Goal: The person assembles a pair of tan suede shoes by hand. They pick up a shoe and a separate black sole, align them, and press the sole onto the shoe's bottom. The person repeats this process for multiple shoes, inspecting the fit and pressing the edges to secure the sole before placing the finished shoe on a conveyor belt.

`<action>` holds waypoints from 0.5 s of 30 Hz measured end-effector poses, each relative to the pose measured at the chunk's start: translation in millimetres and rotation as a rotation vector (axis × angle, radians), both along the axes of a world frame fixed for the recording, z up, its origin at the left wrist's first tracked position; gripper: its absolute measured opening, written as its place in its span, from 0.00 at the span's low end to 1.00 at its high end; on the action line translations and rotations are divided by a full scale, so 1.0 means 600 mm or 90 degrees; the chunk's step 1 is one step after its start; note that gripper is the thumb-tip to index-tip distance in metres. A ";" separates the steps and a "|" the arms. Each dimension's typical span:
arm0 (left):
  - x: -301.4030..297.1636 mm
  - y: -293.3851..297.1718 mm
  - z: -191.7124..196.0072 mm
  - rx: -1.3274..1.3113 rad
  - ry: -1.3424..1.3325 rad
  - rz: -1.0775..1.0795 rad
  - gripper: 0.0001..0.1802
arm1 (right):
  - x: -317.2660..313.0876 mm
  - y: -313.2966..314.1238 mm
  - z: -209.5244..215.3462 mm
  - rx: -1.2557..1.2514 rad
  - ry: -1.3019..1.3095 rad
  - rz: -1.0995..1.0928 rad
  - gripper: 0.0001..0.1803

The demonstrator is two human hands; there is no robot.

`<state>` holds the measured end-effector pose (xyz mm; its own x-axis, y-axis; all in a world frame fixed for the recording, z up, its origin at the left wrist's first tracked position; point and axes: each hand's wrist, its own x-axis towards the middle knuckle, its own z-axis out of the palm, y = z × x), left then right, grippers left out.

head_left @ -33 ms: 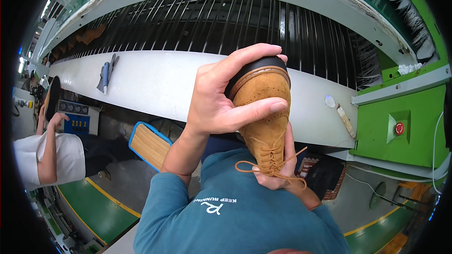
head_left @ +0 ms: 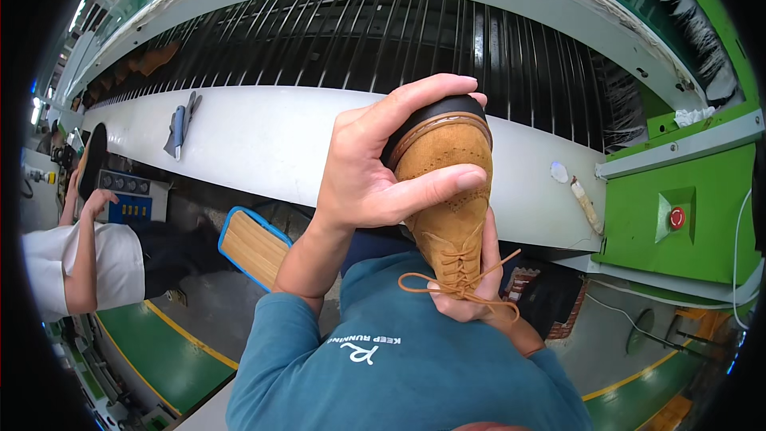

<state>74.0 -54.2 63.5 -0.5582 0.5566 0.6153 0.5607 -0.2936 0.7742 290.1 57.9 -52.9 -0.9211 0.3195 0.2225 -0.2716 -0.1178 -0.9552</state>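
The left hand (head_left: 363,179) wrapped around the toe of a tan suede lace-up shoe with a dark sole (head_left: 447,191), right in the middle of the view. Its fingers (head_left: 415,100) curled over the black sole edge at twelve o'clock of the shoe, while the thumb pressed flat across the suede vamp, so the toe was clamped between thumb and fingers. The shoe was held up in the air, toe pointing away from the person, above the chest of the teal sweatshirt (head_left: 399,375).

At six o'clock of the shoe, the right hand (head_left: 471,287) came in underneath, mostly hidden behind the shoe; its fingers closed on the lace area, and the tan laces (head_left: 435,281) looped loose over them.

Behind the shoe ran the long white counter (head_left: 263,136), with a dark slatted conveyor (head_left: 359,40) beyond it at twelve o'clock. A grey-blue tool (head_left: 179,128) lay on the counter at ten o'clock. At three o'clock sat a small white blob and a pale stick (head_left: 586,203), and past them a green machine panel with a red button (head_left: 677,217). At nine o'clock another person in a white shirt (head_left: 88,267) stood near a blue control box (head_left: 132,199). A wooden board with a blue rim (head_left: 251,247) stood at eight o'clock.
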 end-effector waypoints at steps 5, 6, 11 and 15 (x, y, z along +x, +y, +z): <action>-0.003 0.001 -0.004 0.016 0.019 -0.004 0.37 | 0.001 0.005 0.002 0.053 0.002 -0.003 0.71; -0.003 0.000 -0.003 0.015 0.015 -0.005 0.37 | 0.002 0.005 0.001 0.062 0.000 -0.004 0.71; 0.005 -0.005 0.005 -0.020 -0.018 -0.001 0.36 | 0.000 0.010 0.001 -0.018 -0.007 0.030 0.73; -0.001 -0.004 0.005 -0.039 0.011 -0.023 0.33 | -0.012 0.009 0.016 -0.097 -0.042 0.045 0.73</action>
<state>73.6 -56.5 66.7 -0.5265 0.6139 0.5882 0.5635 -0.2661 0.7821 282.8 63.1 -43.5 -0.9532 0.2796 0.1149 -0.1952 -0.2793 -0.9401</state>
